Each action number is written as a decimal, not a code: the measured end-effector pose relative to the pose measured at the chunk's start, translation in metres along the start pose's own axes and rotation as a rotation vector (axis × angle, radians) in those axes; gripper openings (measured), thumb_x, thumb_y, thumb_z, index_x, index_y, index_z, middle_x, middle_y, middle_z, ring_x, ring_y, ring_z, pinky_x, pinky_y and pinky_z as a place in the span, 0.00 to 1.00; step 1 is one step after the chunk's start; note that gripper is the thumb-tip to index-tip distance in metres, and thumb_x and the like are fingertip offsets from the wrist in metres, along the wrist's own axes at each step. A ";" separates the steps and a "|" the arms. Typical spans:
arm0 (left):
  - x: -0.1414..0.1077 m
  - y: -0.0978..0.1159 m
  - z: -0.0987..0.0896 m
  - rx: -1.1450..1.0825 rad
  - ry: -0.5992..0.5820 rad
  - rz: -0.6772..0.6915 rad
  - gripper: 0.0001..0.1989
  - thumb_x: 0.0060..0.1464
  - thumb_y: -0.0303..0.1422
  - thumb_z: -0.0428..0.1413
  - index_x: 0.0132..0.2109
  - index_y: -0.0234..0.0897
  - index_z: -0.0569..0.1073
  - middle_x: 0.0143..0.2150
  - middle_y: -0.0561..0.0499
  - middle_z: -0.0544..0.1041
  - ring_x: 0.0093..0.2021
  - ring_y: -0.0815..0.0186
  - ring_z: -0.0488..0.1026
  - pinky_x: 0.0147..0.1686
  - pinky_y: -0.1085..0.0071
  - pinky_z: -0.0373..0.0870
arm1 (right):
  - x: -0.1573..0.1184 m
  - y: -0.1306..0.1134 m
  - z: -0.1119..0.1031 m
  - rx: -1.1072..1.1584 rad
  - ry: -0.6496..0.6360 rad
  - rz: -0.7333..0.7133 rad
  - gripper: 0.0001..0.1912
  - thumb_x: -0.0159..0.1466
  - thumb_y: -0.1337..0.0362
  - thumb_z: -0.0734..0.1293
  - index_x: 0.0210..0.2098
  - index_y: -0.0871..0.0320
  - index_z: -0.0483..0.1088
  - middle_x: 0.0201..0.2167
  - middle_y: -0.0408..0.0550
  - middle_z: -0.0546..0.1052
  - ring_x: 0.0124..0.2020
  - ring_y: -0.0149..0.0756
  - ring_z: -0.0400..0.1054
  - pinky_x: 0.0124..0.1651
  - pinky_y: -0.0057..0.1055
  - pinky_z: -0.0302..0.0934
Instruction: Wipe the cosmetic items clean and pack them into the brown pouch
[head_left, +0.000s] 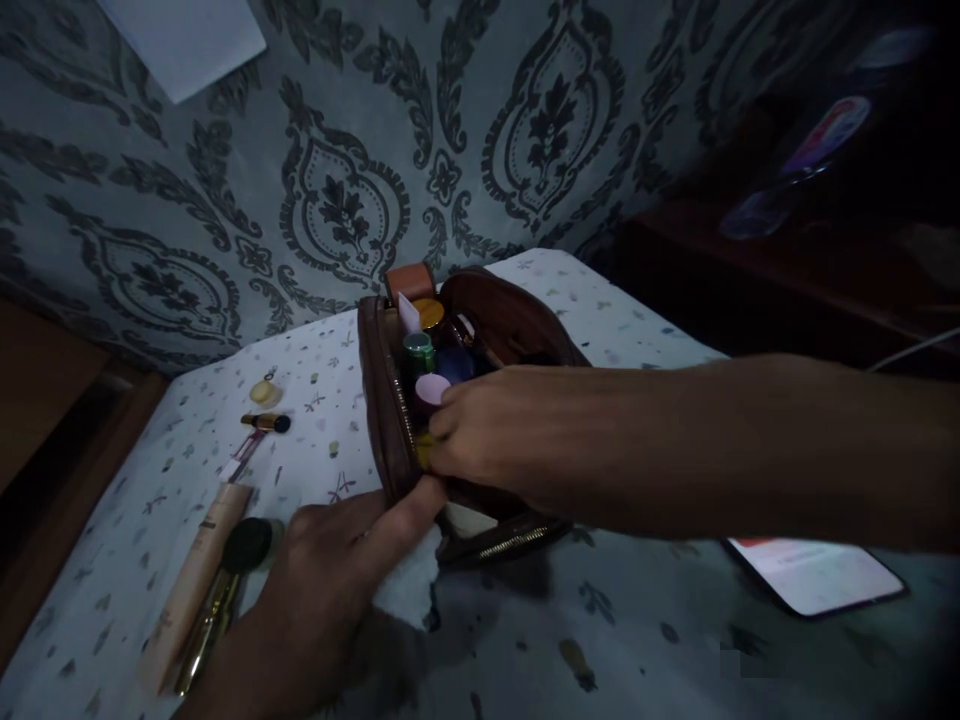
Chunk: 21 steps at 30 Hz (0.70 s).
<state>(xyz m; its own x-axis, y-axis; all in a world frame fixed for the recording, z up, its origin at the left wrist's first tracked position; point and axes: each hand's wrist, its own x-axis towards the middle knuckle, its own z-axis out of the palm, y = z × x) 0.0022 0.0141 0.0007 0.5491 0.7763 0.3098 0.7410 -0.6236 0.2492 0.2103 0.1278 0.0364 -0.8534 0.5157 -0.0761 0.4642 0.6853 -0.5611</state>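
A brown zipped pouch [379,400] stands unzipped on the patterned sheet. My right hand [484,425] reaches into it from the right. Its fingers are bent down beside a yellow item [424,450], and the fingertips are partly hidden, so what they grip is unclear. My left hand [330,560] grips the pouch's near left rim, its thumb at the zipper edge. A crumpled white tissue [409,590] lies under that hand. Inside the pouch are a pink round-topped item [432,389], a green-capped container [418,348], an orange-gold lid [428,314] and a dark blue item [454,366].
Left of the pouch lie a peach tube [199,570], a gold tube [206,635], a dark round cap [247,545], a small black-and-gold tube [266,423] and a little yellowish jar [263,391]. A lit phone [817,575] rests at right. A clear bottle [825,135] is at upper right.
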 end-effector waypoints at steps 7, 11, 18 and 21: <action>-0.001 0.003 -0.002 0.046 -0.051 -0.029 0.25 0.59 0.31 0.44 0.64 0.40 0.59 0.38 0.49 0.80 0.33 0.66 0.78 0.29 0.74 0.72 | 0.025 -0.014 -0.001 -0.242 -0.285 -0.121 0.15 0.55 0.73 0.70 0.16 0.56 0.65 0.21 0.44 0.71 0.34 0.37 0.68 0.35 0.31 0.56; -0.003 0.003 -0.001 0.050 -0.051 -0.033 0.28 0.60 0.29 0.44 0.67 0.42 0.55 0.44 0.48 0.79 0.39 0.65 0.79 0.35 0.73 0.75 | 0.021 -0.025 -0.006 -0.441 -0.415 -0.065 0.11 0.59 0.73 0.68 0.21 0.58 0.71 0.24 0.46 0.73 0.34 0.38 0.69 0.35 0.32 0.57; -0.005 0.000 0.004 0.112 -0.016 -0.004 0.29 0.63 0.31 0.41 0.70 0.41 0.52 0.42 0.47 0.80 0.37 0.65 0.79 0.32 0.73 0.76 | 0.026 -0.019 -0.009 -0.377 -0.475 -0.038 0.08 0.63 0.74 0.63 0.35 0.63 0.74 0.32 0.48 0.75 0.30 0.33 0.68 0.27 0.27 0.55; -0.006 0.002 0.006 0.161 0.015 -0.002 0.28 0.63 0.32 0.42 0.70 0.41 0.51 0.42 0.46 0.80 0.36 0.66 0.79 0.32 0.73 0.77 | 0.034 -0.017 -0.002 -0.299 -0.524 -0.026 0.09 0.63 0.75 0.62 0.34 0.68 0.75 0.28 0.50 0.75 0.27 0.31 0.67 0.25 0.25 0.54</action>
<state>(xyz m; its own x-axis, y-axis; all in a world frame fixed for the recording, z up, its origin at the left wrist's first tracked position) 0.0026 0.0092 -0.0065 0.5423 0.7753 0.3238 0.7951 -0.5981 0.1002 0.1739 0.1350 0.0454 -0.8330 0.2271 -0.5045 0.4236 0.8483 -0.3177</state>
